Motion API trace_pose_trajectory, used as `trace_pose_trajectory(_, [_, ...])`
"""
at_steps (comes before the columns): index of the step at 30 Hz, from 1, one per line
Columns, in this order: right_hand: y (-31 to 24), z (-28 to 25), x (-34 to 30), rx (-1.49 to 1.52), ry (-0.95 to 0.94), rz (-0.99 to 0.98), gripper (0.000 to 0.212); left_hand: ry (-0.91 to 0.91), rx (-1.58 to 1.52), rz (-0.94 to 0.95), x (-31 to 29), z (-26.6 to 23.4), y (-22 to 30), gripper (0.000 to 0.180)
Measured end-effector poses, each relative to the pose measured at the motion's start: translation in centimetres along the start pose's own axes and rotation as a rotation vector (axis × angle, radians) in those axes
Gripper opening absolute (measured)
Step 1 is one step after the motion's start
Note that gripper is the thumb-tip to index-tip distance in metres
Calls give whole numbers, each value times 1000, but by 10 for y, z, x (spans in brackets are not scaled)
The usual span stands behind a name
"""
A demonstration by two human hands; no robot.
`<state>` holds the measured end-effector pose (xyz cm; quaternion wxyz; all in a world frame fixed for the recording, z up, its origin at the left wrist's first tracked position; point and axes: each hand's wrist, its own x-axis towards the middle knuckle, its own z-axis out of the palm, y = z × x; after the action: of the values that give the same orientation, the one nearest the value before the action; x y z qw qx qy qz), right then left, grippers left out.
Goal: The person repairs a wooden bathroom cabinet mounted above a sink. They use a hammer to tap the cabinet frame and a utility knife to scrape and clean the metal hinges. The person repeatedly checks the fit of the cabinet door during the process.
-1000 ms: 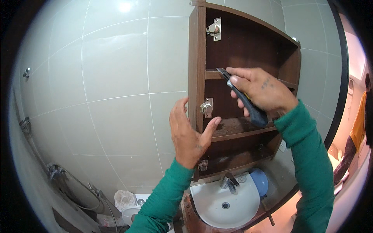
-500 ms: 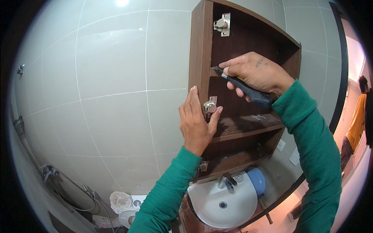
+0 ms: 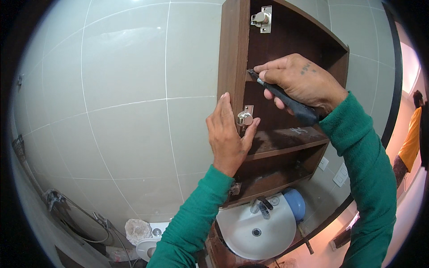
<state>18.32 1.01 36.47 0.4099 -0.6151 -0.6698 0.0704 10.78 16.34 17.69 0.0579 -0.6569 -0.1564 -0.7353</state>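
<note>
The right hand [image 3: 301,82] is clenched around the dark handle of a utility knife [image 3: 288,102], index finger stretched along it toward the blade. The knife slants up and to the left, its tip at the inner front edge of the left side panel of a brown wooden wall cabinet [image 3: 231,49], level with the end of the upper shelf; whether the blade bites into the wood is too small to tell. The left hand [image 3: 229,138] grasps nothing: its fingers lie extended against the outer side of that panel, lower down, and its thumb reaches round the front, just beside the middle hinge [image 3: 246,116]. Both forearms wear green sleeves [image 3: 364,152]. Another metal hinge [image 3: 263,20] sits near the top of the same panel, and the lower shelf [image 3: 272,140] carries a pale smear. Beneath the cabinet, a white washbasin [image 3: 237,236] with a metal faucet [image 3: 263,206] is set in a reddish-brown counter [image 3: 220,250], and a blue bowl [image 3: 295,203] stands at the basin's back right. To the left are a toilet [image 3: 144,245], a crumpled plastic bag [image 3: 137,230] and a shower hose [image 3: 87,239], before grey tiled walls [image 3: 125,67]. At right, a white switch plate [image 3: 341,175] is on the wall; past the doorway is a person in an orange-yellow top [image 3: 411,138].
</note>
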Motion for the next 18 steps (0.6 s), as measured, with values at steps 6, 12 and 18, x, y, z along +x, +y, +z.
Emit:
trace_pose_trajectory(6, [-3, 9, -2, 30, 40, 7, 32, -3, -4, -10, -1, 0, -1, 93])
trace_pose_trajectory(12, [-5, 16, -1, 63, 45, -19, 29, 2, -41, -13, -1, -1, 3, 86])
trace_pose_trajectory(18, [-2, 17, -8, 177, 200, -83, 25, 87, -174, 62, 10, -18, 2, 69])
